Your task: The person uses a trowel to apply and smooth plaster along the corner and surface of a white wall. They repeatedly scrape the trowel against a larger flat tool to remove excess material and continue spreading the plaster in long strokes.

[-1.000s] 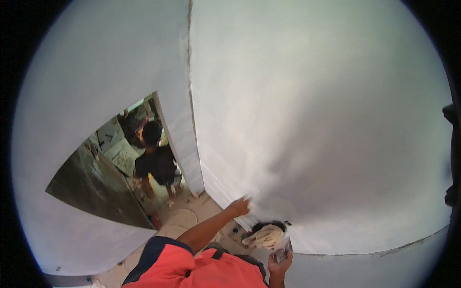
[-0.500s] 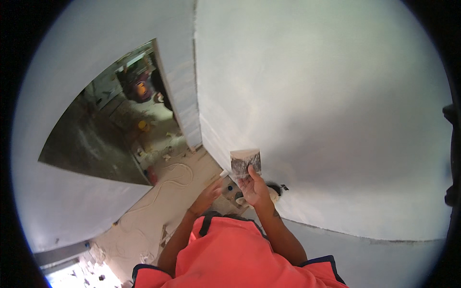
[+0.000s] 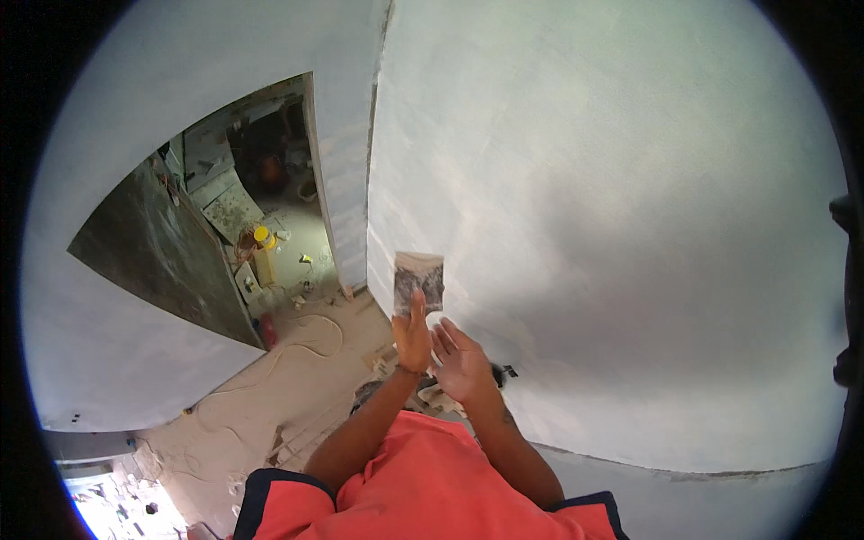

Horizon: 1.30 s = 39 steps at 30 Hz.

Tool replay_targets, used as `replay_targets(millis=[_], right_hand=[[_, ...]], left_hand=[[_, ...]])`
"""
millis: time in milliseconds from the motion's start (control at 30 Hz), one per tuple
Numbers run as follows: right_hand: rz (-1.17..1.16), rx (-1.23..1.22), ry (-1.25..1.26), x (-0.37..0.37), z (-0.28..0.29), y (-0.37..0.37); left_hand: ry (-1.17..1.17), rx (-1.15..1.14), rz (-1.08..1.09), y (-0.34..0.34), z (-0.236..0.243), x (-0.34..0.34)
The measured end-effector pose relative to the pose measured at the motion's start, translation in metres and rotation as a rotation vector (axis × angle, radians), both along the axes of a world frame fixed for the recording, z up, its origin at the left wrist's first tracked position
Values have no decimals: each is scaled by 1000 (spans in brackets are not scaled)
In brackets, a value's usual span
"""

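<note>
My left hand (image 3: 413,340) is closed on the lower edge of a flat, square, dusty piece (image 3: 419,277), its thumb lying up across the face. The piece is mottled dark grey with a pale beige band along the top; whether it is sandpaper or a blade, I cannot tell. It is held upright, in front of the white wall (image 3: 630,162). Just right of it and lower, my right hand (image 3: 462,367) is open, its fingers apart and pointing up toward the piece. A small pale spot shows near its fingertips, too unclear to name.
A doorway (image 3: 317,180) at the left opens to another room with a yellow container (image 3: 262,236). Across the dusty floor (image 3: 207,450) runs a pale looped cable (image 3: 335,328). Low by the wall sits a small black object (image 3: 504,373). A red item (image 3: 267,330) stands beside the door opening.
The square piece has passed from my right hand to my left and moved left and slightly up. My right hand has let go and opened. The whole view has shifted a little.
</note>
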State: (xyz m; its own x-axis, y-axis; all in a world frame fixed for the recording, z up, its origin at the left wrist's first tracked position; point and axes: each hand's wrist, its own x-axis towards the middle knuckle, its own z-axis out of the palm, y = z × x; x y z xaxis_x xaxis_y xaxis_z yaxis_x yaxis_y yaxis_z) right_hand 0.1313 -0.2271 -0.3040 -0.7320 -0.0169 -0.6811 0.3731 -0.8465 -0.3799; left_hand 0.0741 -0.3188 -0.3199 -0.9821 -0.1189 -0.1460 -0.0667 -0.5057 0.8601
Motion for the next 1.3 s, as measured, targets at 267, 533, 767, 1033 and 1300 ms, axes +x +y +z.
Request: replay_targets(millis=[267, 533, 767, 1033, 1300], right_hand=[[-372, 474, 684, 27, 114, 176], [-1350, 1917, 650, -20, 307, 280], [-974, 3106, 663, -43, 289, 307], [-1078, 2971, 654, -41, 286, 321], [-1143, 2983, 507, -43, 283, 312]], left_hand=[[151, -620, 36, 26, 34, -90], [567, -779, 299, 113, 61, -238], [722, -1327, 287, 203, -1, -174], [276, -927, 97, 118, -41, -211], [616, -961, 214, 165, 53, -226]])
